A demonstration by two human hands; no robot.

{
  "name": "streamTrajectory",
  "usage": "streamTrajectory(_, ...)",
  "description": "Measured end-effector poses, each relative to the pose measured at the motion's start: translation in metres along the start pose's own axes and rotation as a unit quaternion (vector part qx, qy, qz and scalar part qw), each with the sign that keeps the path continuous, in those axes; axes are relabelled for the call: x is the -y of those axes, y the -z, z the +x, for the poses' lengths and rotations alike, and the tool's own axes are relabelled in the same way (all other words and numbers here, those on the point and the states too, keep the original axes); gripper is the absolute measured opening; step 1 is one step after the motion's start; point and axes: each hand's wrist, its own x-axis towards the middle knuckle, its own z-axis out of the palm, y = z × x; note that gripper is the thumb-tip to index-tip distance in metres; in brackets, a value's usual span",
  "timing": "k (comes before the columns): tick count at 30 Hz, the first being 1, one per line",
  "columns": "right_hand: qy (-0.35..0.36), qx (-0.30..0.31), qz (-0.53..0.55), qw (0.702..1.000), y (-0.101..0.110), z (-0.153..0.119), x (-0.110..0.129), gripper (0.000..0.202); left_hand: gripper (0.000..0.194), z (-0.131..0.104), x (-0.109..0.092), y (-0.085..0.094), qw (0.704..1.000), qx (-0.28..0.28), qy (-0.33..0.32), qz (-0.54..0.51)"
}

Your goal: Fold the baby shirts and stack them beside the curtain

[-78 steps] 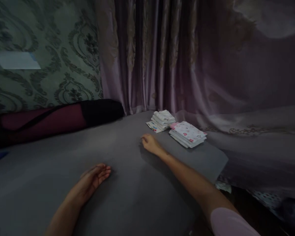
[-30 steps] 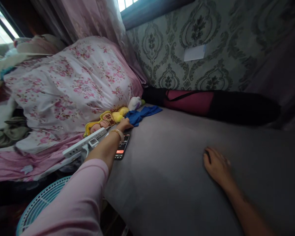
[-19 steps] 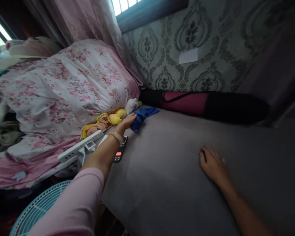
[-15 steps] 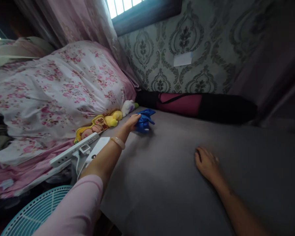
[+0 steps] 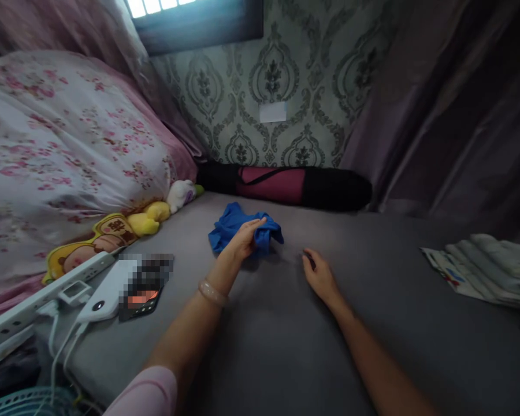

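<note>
My left hand (image 5: 246, 238) is closed on a crumpled blue piece of cloth (image 5: 231, 222), thumb on top. The cloth looks like a small garment, but its folds hide the exact kind. It rests partly on the grey bed surface (image 5: 268, 329), with one end raised in my fingers. To its right, my right hand (image 5: 321, 278) is just over the bed, apart from the cloth. Its fingers are loosely bent, with a dark gap between thumb and forefinger, and I see nothing held there.
On the left lie a power strip (image 5: 84, 271), a white power bank (image 5: 108, 292), a phone (image 5: 138, 309) and plush toys (image 5: 147, 219) beside a floral quilt (image 5: 91, 127). A black and red long bag (image 5: 273, 184) lines the wall. Folded cloths (image 5: 489, 268) are stacked right.
My left hand has drawn the blue cloth nearer and to the right, and it is more spread out. My view has turned right, bringing the folded stack in. The hands are closer together.
</note>
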Motion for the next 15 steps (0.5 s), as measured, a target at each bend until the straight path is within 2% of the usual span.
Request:
streamTrajectory(4,0.016,-0.034,0.095,0.995,0.005,0.002,0.021,0.049,0.031,-0.007,0.017,-0.024,0.999,0.046,0.023,0.015)
streamTrajectory(7,0.027,-0.039,0.150,0.988,0.009,0.004,0.032,0.034,0.039,-0.008,0.028,-0.034,0.995,0.084,0.036,0.031)
streamTrajectory(9,-0.017,-0.064,0.167,0.984,0.013,0.006,0.034,0.029,0.046,-0.009,0.034,-0.038,0.993,0.103,0.029,0.046)
streamTrajectory(12,-0.080,-0.091,0.181,0.976,0.021,0.012,0.034,0.031,0.056,-0.015,0.039,-0.041,0.982,0.162,-0.005,0.100)
streamTrajectory(15,-0.094,-0.099,0.217,0.967,0.030,0.019,0.035,0.030,0.061,-0.023,0.042,-0.044,0.947,0.218,-0.079,0.220)
